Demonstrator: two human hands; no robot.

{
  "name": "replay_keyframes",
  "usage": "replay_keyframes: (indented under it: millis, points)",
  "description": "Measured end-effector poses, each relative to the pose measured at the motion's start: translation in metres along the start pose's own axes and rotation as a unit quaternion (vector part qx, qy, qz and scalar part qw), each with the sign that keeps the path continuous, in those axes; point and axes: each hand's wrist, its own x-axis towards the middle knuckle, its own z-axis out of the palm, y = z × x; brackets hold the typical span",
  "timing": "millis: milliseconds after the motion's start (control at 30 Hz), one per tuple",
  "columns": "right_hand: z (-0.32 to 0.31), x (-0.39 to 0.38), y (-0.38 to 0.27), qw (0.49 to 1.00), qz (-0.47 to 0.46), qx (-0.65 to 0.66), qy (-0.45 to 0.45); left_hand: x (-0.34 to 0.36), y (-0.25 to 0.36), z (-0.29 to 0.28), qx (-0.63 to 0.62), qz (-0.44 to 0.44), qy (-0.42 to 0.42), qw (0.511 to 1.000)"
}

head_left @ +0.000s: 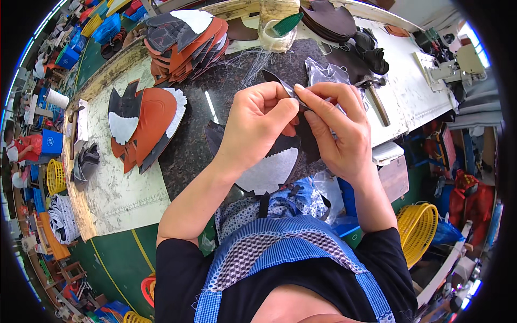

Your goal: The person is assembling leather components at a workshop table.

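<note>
My left hand (250,126) and my right hand (340,126) meet over the dark stone slab (186,140). Both are closed, thumbs and fingers pinching the edge of a dark leather piece (276,78) between them. Below my wrists lies a dark shoe-upper piece with a white zigzag-edged lining (267,171); whether it joins the pinched edge is hidden by my hands. Just beyond my right hand rests a clear plastic bag (326,72). A hammer (379,102) lies to its right.
Brown and black leather uppers with white linings sit in a fanned stack (148,124) at left and a taller pile (186,40) behind. Dark leather pieces (328,20) are stacked at the far right. A green brush-like thing (287,25) tops a pale container. A yellow basket (417,234) stands low right.
</note>
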Motion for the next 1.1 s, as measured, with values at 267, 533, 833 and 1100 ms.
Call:
replay_keyframes:
  millis: [267, 533, 833, 1100]
  points:
    - [0.009, -0.017, -0.004, 0.851, 0.322, 0.414, 0.030, -0.004, -0.019, 0.010, 0.032, 0.040, 0.016, 0.999]
    - [-0.006, -0.023, 0.033, 0.744, 0.409, 0.528, -0.017, -0.014, 0.004, -0.019, 0.262, 0.191, -0.110, 0.940]
    - [-0.033, -0.081, -0.008, 0.648, 0.477, 0.555, -0.209, -0.051, 0.017, 0.033, 0.437, 0.509, -0.370, 0.642]
    - [-0.051, -0.287, 0.065, 0.798, 0.459, -0.136, -0.365, -0.052, 0.037, 0.049, 0.430, 0.445, -0.348, 0.704]
